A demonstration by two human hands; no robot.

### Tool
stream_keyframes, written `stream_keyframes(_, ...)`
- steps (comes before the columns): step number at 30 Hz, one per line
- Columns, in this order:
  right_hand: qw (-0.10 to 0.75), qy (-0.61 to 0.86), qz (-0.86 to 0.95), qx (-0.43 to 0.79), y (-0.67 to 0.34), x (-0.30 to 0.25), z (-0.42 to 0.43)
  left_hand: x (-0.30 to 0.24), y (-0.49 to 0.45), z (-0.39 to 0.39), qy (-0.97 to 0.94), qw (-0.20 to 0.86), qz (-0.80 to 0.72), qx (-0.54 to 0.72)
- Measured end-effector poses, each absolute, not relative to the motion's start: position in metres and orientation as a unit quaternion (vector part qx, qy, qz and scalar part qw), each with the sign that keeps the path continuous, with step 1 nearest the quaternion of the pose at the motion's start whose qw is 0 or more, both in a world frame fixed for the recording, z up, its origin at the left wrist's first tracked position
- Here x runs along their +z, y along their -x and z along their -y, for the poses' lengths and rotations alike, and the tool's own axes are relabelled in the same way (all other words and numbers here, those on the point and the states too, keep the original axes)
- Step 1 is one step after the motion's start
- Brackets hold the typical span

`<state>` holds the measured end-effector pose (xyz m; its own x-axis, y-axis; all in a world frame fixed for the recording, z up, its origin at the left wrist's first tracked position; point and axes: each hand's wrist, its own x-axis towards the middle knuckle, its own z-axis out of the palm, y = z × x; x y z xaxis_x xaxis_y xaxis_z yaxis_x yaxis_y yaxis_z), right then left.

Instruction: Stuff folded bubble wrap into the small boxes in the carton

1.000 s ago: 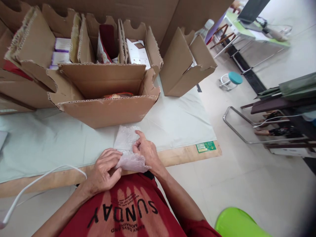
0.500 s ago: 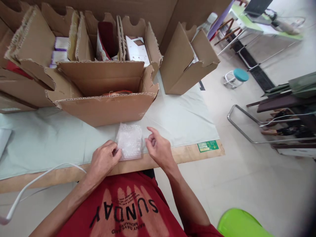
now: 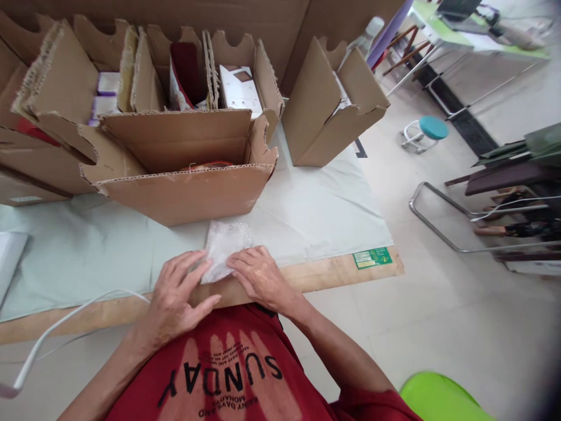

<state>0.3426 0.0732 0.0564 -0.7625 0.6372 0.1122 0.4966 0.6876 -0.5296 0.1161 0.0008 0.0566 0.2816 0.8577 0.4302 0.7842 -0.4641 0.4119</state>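
A clear bubble wrap packet (image 3: 223, 240) lies near the front edge of the table, between my hands. My left hand (image 3: 180, 289) is at its left side with the fingers spread and the thumb apart, the fingertips by the packet's left edge. Across the packet's right front part lies my right hand (image 3: 258, 278), palm down, fingers stretched out and covering that corner. Whatever the wrap contains is not discernible. Just behind it stands a wide open cardboard box (image 3: 184, 196) with something orange partly showing inside.
More open cardboard boxes (image 3: 241, 44) line the back, holding small white-and-purple packs (image 3: 105, 106) and a white panel (image 3: 241, 90). A separate box (image 3: 313, 117) stands at right. A white cable (image 3: 52, 318) curves at left; a green stool (image 3: 440, 397) is at lower right.
My right hand has moved left and down onto the packet. My left hand has gone from curled at the packet's edge to spread fingers.
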Motion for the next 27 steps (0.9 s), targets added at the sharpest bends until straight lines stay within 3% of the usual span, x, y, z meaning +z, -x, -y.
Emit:
stream_keyframes(5, 0.153, 0.349, 0.874, 0.301, -0.345, 0.061, -0.081, 0.044, -0.119, -0.009, -0.782, 0.103, -0.525, 0.321)
stream_keyframes(9, 0.216, 0.387, 0.883, 0.154, -0.346, 0.073, -0.069, 0.036, -0.127, -0.028, -0.704, 0.170, -0.599, 0.340)
stream_keyframes(14, 0.138, 0.308, 0.936, 0.100, -0.335, 0.065, -0.076, 0.042, -0.130, -0.043, -0.652, 0.223, -0.649, 0.321)
stream_keyframes(17, 0.162, 0.335, 0.916, 0.149, -0.331, 0.048, -0.091, 0.051, -0.131, -0.035, -0.544, 0.252, -0.704, 0.381)
stream_keyframes(20, 0.226, 0.398, 0.853, 0.250, -0.332, 0.040, -0.097, 0.060, -0.134, -0.021, -0.363, 0.386, -0.720, 0.448)
stream_keyframes(24, 0.248, 0.433, 0.780, 0.377, -0.332, 0.050, -0.089, 0.063, -0.147, -0.017, -0.227, 0.605, -0.605, 0.465)
stream_keyframes(27, 0.229, 0.411, 0.743, 0.476, -0.330, 0.062, -0.079, 0.056, -0.156, -0.020, -0.196, 0.629, -0.553, 0.510)
